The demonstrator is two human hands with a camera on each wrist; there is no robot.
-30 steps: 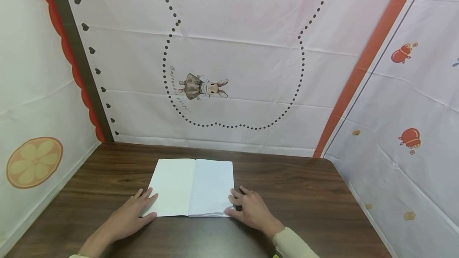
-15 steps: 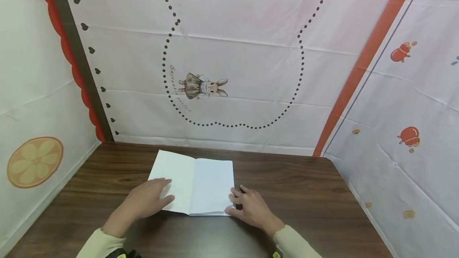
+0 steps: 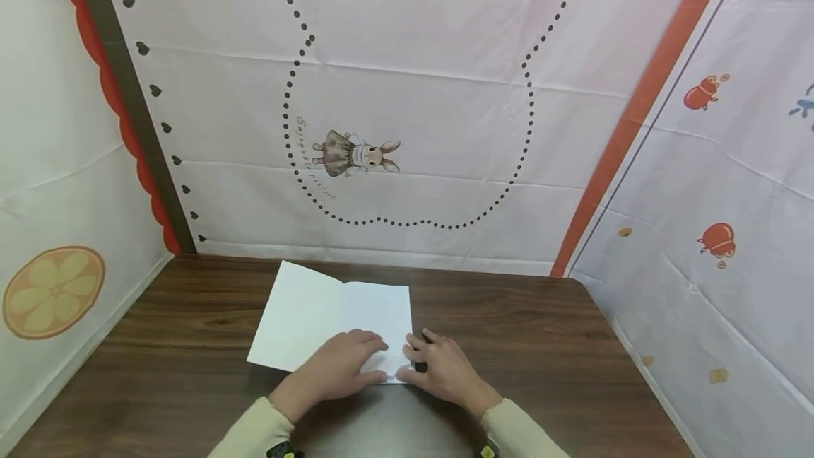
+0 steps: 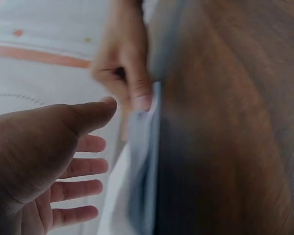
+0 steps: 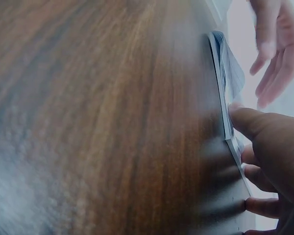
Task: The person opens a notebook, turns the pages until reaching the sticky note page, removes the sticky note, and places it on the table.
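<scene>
An open notebook [image 3: 299,316] lies on the table in the head view. Its left side is plain and tilts upward, with shadow under its near edge. The right page [image 3: 378,306] is lined, and its near corner bulges. My left hand [image 3: 346,362] hovers over the lined page with nothing in it. In the left wrist view its thumb and fingers are extended and spread. My right hand [image 3: 439,370] rests at the notebook's right edge, fingers spread. Its thumb [image 5: 245,117] presses on the page edges near the corner, while the other fingertips reach down beside the notebook.
The brown wooden table [image 3: 509,331] is enclosed by printed white cloth walls [image 3: 458,133] at the back and both sides. A dark band [image 3: 280,449] with a yellow-green mark sits on the left wrist, and a similar one [image 3: 488,449] on the right.
My left hand has left the notebook's left edge and moved right across it to above the lined page. The left side has risen from lying flat. My right hand stays in place.
</scene>
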